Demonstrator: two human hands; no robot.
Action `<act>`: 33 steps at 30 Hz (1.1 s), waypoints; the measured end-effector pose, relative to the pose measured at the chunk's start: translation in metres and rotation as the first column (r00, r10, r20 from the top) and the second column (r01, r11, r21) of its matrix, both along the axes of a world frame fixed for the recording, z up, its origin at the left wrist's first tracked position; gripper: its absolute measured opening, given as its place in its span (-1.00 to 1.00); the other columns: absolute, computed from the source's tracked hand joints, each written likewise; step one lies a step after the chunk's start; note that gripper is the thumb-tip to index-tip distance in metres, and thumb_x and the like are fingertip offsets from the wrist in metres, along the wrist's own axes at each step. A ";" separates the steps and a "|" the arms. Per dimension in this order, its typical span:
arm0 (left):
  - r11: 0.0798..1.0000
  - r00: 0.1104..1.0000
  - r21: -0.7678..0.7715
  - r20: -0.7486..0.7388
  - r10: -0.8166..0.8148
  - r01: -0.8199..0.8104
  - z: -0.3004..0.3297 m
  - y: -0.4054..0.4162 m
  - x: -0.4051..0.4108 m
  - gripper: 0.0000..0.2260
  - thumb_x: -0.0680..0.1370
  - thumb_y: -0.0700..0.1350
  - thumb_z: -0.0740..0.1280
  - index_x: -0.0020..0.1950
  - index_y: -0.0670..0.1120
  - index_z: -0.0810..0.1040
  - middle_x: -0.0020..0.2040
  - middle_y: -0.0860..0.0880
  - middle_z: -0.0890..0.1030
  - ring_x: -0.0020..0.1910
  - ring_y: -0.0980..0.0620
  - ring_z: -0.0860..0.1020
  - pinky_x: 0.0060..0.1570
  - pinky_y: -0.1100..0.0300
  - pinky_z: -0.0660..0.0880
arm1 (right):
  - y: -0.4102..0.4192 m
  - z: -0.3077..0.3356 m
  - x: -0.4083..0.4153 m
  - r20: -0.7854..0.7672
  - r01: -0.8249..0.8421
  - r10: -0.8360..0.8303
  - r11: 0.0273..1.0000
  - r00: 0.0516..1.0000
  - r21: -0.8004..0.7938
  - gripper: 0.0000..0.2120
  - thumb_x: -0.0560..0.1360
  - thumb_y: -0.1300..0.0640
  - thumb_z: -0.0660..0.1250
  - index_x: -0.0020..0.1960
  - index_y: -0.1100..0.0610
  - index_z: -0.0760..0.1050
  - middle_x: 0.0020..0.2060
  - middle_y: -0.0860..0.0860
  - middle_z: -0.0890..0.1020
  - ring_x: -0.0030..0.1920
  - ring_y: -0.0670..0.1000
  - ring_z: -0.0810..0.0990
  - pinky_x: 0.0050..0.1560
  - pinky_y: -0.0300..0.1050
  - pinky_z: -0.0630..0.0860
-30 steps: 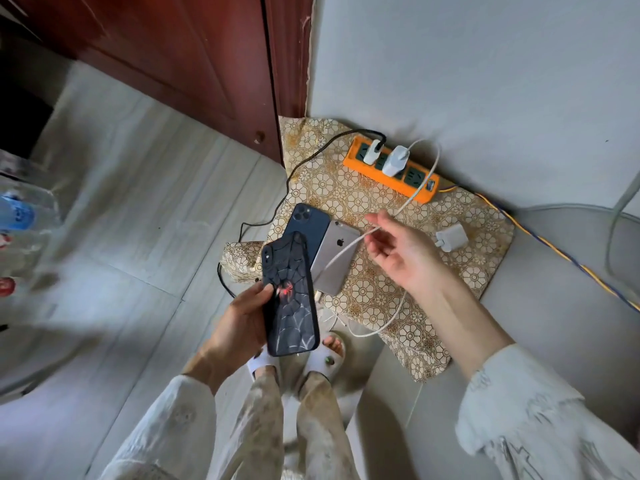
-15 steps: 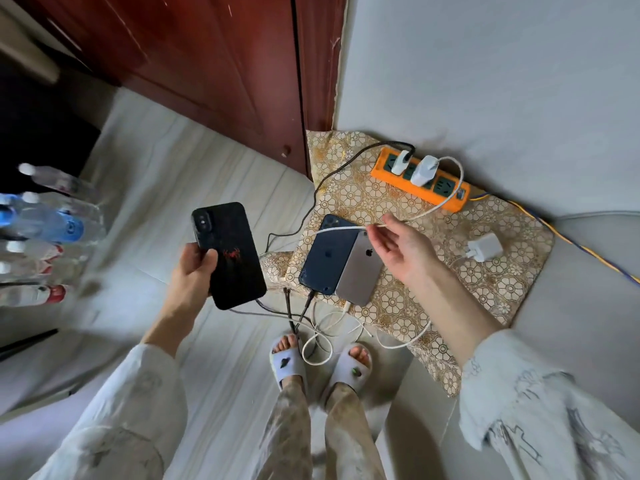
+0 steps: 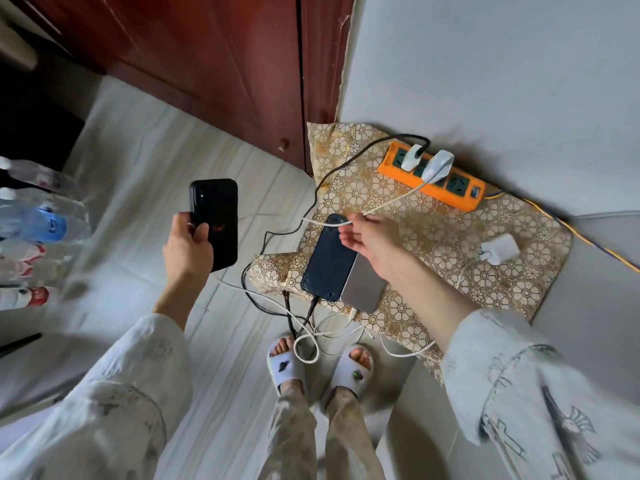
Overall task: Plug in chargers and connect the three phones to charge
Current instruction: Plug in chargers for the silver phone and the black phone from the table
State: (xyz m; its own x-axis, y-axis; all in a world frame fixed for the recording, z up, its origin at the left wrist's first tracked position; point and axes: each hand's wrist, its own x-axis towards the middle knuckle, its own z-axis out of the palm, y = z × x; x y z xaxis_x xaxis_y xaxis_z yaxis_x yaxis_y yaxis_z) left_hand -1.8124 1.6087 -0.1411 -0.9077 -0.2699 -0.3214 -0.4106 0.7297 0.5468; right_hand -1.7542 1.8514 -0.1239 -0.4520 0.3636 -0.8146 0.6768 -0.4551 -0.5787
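My left hand (image 3: 188,244) grips a black-cased phone (image 3: 214,221) upright over the floor, left of the cushion. My right hand (image 3: 372,242) pinches a white cable (image 3: 391,202) that runs from a white charger (image 3: 438,164) in the orange power strip (image 3: 433,181). A second white charger (image 3: 412,157) with a black cable sits in the strip beside it. Under my right hand a dark blue phone (image 3: 327,261) and a silver phone (image 3: 363,285) lie face down, each with a cable at its bottom end. A loose white charger (image 3: 500,249) lies on the cushion.
The gold-patterned cushion (image 3: 450,244) lies against a grey wall beside a dark red wooden door (image 3: 214,64). Several plastic bottles (image 3: 31,226) stand at the far left. Black and white cables (image 3: 304,344) are tangled on the floor by my slippered feet (image 3: 322,368).
My left hand carried the black phone away from the cushion, out to the left and upward. My right hand slid along the white cable toward the blue phone's top.
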 end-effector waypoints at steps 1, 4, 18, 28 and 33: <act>1.000 1.000 0.005 0.009 0.001 -0.001 -0.003 0.004 0.003 -0.81 0.54 -0.19 0.17 0.12 -0.20 0.40 0.06 -0.26 0.57 0.04 -0.28 0.48 -0.05 0.01 0.38 | 0.001 -0.002 -0.003 -0.012 0.065 -0.066 0.993 0.998 -0.101 -0.77 0.54 0.28 0.21 0.16 0.36 0.45 -0.10 0.19 0.62 -0.16 0.07 0.59 -0.07 -0.09 0.58; 0.993 0.998 0.114 0.055 0.022 -0.028 -0.008 0.017 0.018 -0.83 0.54 -0.19 0.18 0.09 -0.21 0.41 -0.01 -0.28 0.56 0.00 -0.26 0.50 -0.03 -0.05 0.42 | 0.007 -0.003 -0.011 -0.070 0.156 -0.190 0.931 0.979 -0.331 -0.80 0.54 0.31 0.18 0.17 0.25 0.38 0.24 0.22 0.50 0.24 0.14 0.48 0.09 -0.04 0.49; 0.848 0.975 0.526 0.216 -0.058 -0.066 0.008 0.086 0.092 -0.93 0.55 -0.27 0.19 -0.03 -0.15 0.43 -0.14 -0.09 0.52 -0.16 0.00 0.45 -0.19 0.22 0.38 | 0.051 0.007 0.060 0.003 -0.118 0.118 0.993 0.993 0.010 -0.71 0.55 0.32 0.14 0.26 0.28 0.41 -0.05 0.13 0.63 -0.19 0.01 0.62 -0.20 -0.21 0.59; 0.906 0.949 0.423 0.299 -0.103 -0.034 -0.017 0.125 0.103 -0.91 0.54 -0.24 0.21 0.01 -0.14 0.48 -0.09 -0.12 0.56 -0.09 -0.07 0.50 -0.06 0.15 0.38 | 0.168 -0.027 0.096 0.476 -0.363 -0.031 0.604 0.879 0.710 -0.31 0.44 -0.08 0.34 0.37 0.28 0.16 0.33 0.28 0.26 0.28 0.27 0.34 0.12 0.03 0.43; 0.934 0.944 0.358 0.299 -0.137 0.022 -0.028 0.144 0.099 -0.87 0.55 -0.20 0.20 0.06 -0.15 0.46 -0.05 -0.12 0.56 -0.05 -0.11 0.50 0.01 0.06 0.44 | 0.172 -0.050 0.096 0.502 -0.395 -0.004 0.612 0.865 0.685 -0.29 0.43 0.00 0.37 0.39 0.29 0.10 0.35 0.31 0.17 0.23 0.28 0.38 0.06 0.07 0.53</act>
